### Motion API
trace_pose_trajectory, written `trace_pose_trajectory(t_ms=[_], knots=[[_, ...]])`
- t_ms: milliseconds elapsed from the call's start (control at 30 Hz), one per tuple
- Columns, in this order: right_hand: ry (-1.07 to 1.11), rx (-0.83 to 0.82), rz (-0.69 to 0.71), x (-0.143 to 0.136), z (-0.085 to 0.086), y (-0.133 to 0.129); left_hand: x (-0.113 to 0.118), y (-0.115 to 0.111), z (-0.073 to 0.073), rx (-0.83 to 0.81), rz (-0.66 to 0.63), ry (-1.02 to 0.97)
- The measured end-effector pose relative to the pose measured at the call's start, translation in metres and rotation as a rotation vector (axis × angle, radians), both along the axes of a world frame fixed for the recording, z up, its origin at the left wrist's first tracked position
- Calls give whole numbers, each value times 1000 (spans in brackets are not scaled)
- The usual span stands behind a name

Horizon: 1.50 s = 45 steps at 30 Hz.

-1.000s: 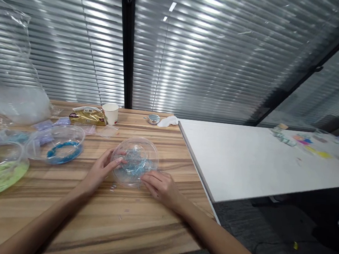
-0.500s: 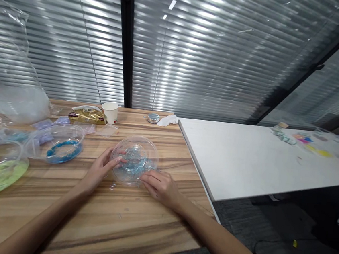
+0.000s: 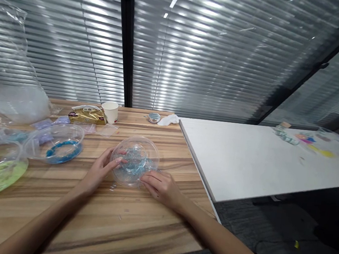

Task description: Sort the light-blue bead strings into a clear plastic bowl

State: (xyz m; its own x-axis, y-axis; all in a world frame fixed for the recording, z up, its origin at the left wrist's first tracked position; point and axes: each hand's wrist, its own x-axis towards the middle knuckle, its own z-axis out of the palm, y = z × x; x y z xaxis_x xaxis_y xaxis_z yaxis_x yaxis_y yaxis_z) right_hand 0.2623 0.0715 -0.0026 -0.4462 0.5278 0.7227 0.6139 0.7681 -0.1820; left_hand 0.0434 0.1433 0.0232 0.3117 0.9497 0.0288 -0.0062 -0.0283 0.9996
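Observation:
A round clear plastic bowl [image 3: 137,141] sits on the wood-grain table in front of me. Inside it lies a loose, glassy mass of light blue and transparent bits [image 3: 137,165]. My left hand [image 3: 104,166] is closed on the bowl's left side, its thumb over the near rim and its other fingers seen through the plastic. At the near right rim, my right hand [image 3: 160,186] has its fingers pressed together on the edge. Its fingertips are partly hidden, so anything small between them does not show. A few tiny clear pieces [image 3: 112,186] are scattered on the table nearby.
To the left are a tub with a blue ring-shaped strand [image 3: 64,152], a tub of green slime [image 3: 0,178] and purple packets [image 3: 44,124]. Behind stand a gold packet [image 3: 88,115], paper cup [image 3: 110,112], round tin [image 3: 154,118] and tissue [image 3: 168,120]. A white table [image 3: 244,163] adjoins on the right.
Both hands stay at the bowl almost unmoved. The view has shifted very slightly, and the other person's hand at the far right edge now shows less.

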Motion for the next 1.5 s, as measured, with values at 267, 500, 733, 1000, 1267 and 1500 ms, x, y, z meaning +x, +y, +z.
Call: trace_pose_trajectory(t_ms=[267, 500, 733, 1000, 1267, 1500], knots=[[-52, -55, 0, 3, -5, 1, 0, 1, -1, 6, 5, 28], [-52, -27, 4, 3, 0, 0, 0, 1, -2, 16, -5, 27], [-104, -33, -13, 4, 1, -1, 0, 2, -2, 16, -5, 35], [-63, -4, 2, 2, 4, -1, 1, 0, 1, 13, -1, 27], [-67, 4, 14, 3, 3, -1, -1, 0, -2, 5, -16, 4], [-97, -12, 1, 3, 3, -2, 0, 1, -2, 12, -7, 40]])
